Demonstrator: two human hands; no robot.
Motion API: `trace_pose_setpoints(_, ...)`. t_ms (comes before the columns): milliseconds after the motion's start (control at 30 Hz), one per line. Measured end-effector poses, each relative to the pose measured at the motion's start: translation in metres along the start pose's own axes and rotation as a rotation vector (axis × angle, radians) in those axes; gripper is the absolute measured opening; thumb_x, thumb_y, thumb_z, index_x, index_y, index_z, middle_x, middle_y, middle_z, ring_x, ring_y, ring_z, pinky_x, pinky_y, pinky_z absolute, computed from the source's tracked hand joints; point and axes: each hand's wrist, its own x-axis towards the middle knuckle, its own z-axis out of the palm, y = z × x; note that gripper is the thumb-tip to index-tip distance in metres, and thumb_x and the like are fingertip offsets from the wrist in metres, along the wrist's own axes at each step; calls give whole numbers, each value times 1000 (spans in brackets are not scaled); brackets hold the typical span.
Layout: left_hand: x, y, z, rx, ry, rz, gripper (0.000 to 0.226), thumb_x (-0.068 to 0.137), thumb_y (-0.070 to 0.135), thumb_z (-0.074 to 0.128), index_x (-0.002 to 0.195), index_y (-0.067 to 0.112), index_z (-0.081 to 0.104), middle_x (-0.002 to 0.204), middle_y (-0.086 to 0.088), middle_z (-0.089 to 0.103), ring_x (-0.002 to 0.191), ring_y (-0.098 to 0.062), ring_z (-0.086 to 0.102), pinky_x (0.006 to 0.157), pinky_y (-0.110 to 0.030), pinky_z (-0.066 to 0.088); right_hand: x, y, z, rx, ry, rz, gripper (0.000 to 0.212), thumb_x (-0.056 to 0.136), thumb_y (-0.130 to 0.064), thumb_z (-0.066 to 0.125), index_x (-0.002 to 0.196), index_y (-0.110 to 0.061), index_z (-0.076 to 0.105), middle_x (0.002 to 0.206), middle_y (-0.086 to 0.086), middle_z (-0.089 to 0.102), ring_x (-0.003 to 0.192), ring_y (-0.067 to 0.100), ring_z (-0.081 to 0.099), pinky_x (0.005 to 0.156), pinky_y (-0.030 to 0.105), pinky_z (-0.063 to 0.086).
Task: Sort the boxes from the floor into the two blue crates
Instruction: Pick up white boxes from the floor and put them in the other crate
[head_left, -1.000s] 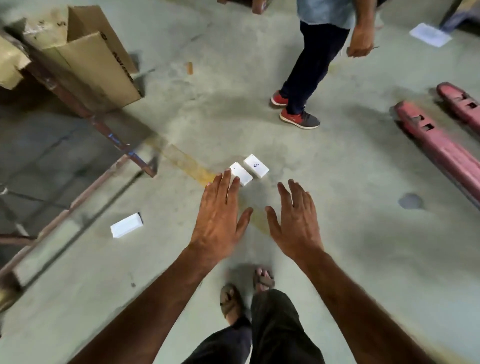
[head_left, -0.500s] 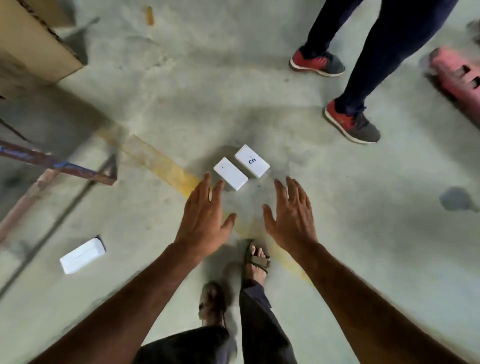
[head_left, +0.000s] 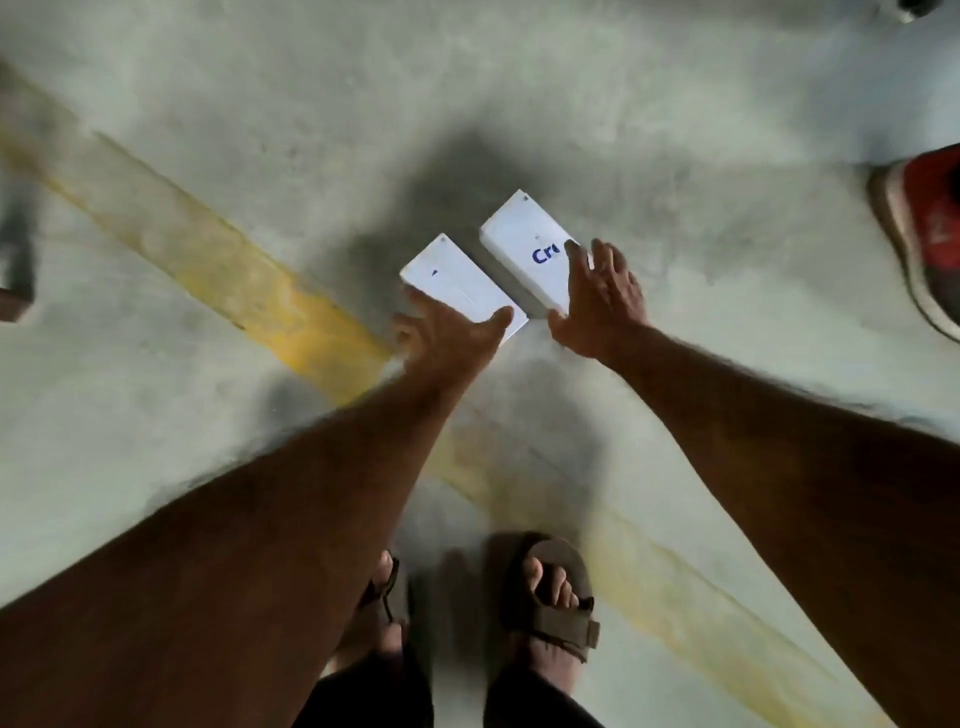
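Both hands now down on boxes, earlier hovering short. Left hand (head_left: 447, 332) clasps plain white box (head_left: 460, 286), thumb and fingers spread across near end. Right hand (head_left: 597, 296) likewise on printed box (head_left: 524, 249) (blue lettering half covered). Boxes side by side on concrete floor (head_left: 675, 130).

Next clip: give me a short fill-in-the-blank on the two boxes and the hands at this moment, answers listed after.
1. The box with blue lettering is under the ____ hand.
2. The left hand is closing on the ____ white box.
3. Both boxes lie on the concrete ____.
4. A faded ____ painted stripe runs diagonally to the left of the boxes.

Missing words: right; plain; floor; yellow
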Motion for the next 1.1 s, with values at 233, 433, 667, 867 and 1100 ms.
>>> trace_pose_setpoints(233,57,11,56,86,102,-99,144,67,71,78,161,10,-12,157,-25,23,142,-45,32,118,-53,27,59,19,37,86,-57,33,98,78,-39,82,152,-9,25,141,21,42,131,43,44,105,49,42)
trace_pose_setpoints(433,10,-12,12,121,179,-156,128,68,56,79,161,15,2,140,-26,37,130,-41,42,109,-48,32,-10,3,12,148,28,217,87,81,-39,73,150,-12,27,135,19,42,124,41,45,99,49,44)
trace_pose_setpoints(667,-168,15,-106,-70,-7,-14,101,69,54,64,152,20,20,139,-23,47,128,-42,45,108,-53,40,-186,-36,-126,473,179,430,87,81,-40,66,155,-15,26,127,19,46,118,41,47,95,48,47)
trace_pose_setpoints(867,-333,92,-203,-181,-200,318,105,69,58,54,159,18,16,151,-14,36,140,-28,36,112,-37,35,-332,-72,-266,600,375,482,91,77,-48,58,155,-18,23,122,12,44,110,36,48,89,45,49)
trace_pose_setpoints(1100,-473,170,-310,-94,-184,745,117,53,59,52,157,17,21,139,0,36,110,-3,29,84,6,22,-470,-113,-397,567,636,501,89,84,-46,63,155,-6,28,126,17,48,115,29,43,90,41,47)
